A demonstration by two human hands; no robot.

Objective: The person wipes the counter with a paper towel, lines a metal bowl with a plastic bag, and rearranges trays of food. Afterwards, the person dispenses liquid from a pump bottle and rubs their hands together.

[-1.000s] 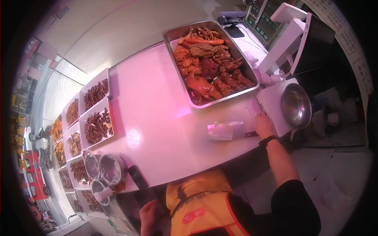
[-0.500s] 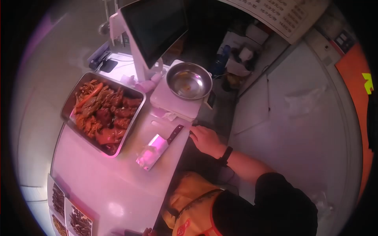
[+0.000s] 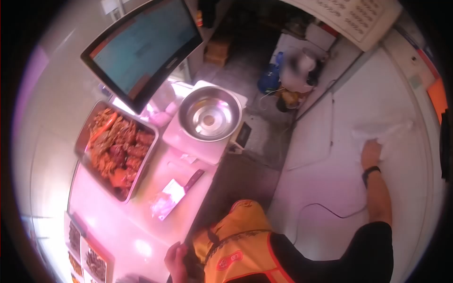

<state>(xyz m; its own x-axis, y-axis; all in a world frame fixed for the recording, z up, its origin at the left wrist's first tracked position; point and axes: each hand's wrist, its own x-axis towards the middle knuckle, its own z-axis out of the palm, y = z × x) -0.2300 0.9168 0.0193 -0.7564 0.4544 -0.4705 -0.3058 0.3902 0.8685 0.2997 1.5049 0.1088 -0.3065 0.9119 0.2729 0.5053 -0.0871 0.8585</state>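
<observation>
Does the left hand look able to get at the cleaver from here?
Probably yes: the left hand is by the counter, and nothing visible stands between it and the cleaver.

Print on a sheet, a monitor and an apron; no word can be read with certainty.
On the sheet (image 3: 347,21), rows of dark characters are printed, stacked toward its lower right corner, but they are too blurred to be made out. A small pale mark is borne by the lower edge of the monitor (image 3: 144,49), unreadable. On the apron (image 3: 236,247), a red badge (image 3: 230,260) is marked with light characters, also illegible.
</observation>
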